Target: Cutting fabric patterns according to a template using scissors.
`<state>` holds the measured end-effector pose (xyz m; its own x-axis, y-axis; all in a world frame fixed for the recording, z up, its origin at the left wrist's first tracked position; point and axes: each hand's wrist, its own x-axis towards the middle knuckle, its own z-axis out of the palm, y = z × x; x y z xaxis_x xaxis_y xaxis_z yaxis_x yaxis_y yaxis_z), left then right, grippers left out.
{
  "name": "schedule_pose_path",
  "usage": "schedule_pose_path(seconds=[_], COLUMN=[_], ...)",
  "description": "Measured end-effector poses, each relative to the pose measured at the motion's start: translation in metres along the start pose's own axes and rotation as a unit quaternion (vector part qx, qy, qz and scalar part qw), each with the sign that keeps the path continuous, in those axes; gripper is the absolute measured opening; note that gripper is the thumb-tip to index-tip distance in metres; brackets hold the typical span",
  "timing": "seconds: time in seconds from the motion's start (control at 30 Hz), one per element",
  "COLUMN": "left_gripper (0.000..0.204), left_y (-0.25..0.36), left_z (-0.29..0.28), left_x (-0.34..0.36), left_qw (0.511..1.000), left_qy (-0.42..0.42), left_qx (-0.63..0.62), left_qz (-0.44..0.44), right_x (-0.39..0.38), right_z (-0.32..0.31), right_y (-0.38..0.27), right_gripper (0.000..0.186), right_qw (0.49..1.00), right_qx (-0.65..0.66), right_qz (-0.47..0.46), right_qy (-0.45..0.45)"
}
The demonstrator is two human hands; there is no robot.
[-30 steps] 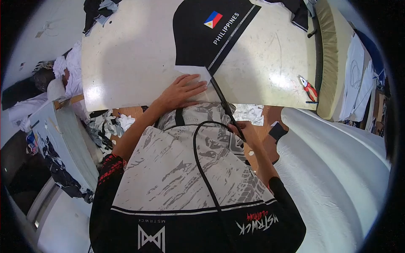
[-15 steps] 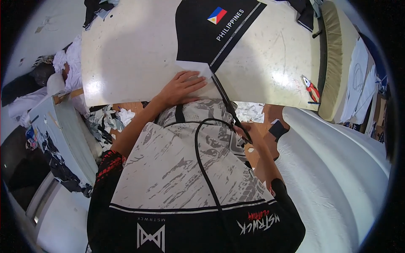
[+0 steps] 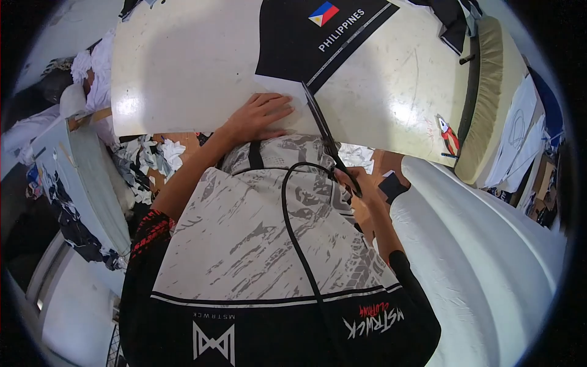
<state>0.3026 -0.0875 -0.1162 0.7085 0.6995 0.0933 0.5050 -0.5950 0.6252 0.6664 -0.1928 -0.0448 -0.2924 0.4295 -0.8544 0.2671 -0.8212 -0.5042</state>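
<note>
A black fabric panel with a small flag patch and pale lettering lies on the white table, a white strip along its near edge. Flat on the tabletop near that strip rests my left hand, fingers stretched and a little apart. Long black scissors are held in my right hand, which sits below the table's front edge with its fingers around the handles. Their blades slant up over the edge, with the tips at the panel's near corner.
Red-handled pliers lie on the white table at the right, beside a padded beige board. More dark cloth is at the far right. Fabric scraps lie below at left. A black cord hangs over my front.
The whole view has shifted a little, so the table appears higher. The left hand remains flat on the table, and the right hand keeps hold of the scissors with their tips by the panel's corner.
</note>
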Motion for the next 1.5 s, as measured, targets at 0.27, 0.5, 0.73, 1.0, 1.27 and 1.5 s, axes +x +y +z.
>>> schedule_pose_path(seconds=[0.27,0.5,0.73,1.0,1.27,1.5], left_gripper=[0.069,0.068,0.070,0.065,0.059,0.053], left_y=[0.004,0.003,0.010,0.014,0.011,0.016], left_z=[-0.004,-0.006,0.002,-0.007,-0.013,-0.015], left_x=[0.001,-0.003,-0.014,-0.012,-0.016,-0.016], left_qw=[1.000,1.000,0.989,0.988,0.989,0.989], left_qy=[0.010,0.022,0.072,0.096,0.113,0.109], left_qx=[-0.009,-0.005,0.103,0.107,0.082,0.089], left_qz=[-0.001,-0.014,-0.077,-0.051,-0.042,-0.051], right_x=[0.002,-0.005,0.002,0.030,0.059,0.068], right_z=[-0.006,-0.022,-0.060,-0.103,-0.126,-0.125], right_y=[0.003,-0.003,-0.055,-0.139,-0.159,-0.170], right_gripper=[0.044,0.040,0.042,0.041,0.050,0.047], right_qw=[0.998,0.999,0.992,0.944,0.928,0.896], right_qx=[-0.048,-0.029,-0.091,-0.310,-0.344,-0.422], right_qz=[0.023,0.041,0.075,0.066,0.057,0.031], right_qy=[0.026,0.008,-0.037,-0.096,-0.130,-0.138])
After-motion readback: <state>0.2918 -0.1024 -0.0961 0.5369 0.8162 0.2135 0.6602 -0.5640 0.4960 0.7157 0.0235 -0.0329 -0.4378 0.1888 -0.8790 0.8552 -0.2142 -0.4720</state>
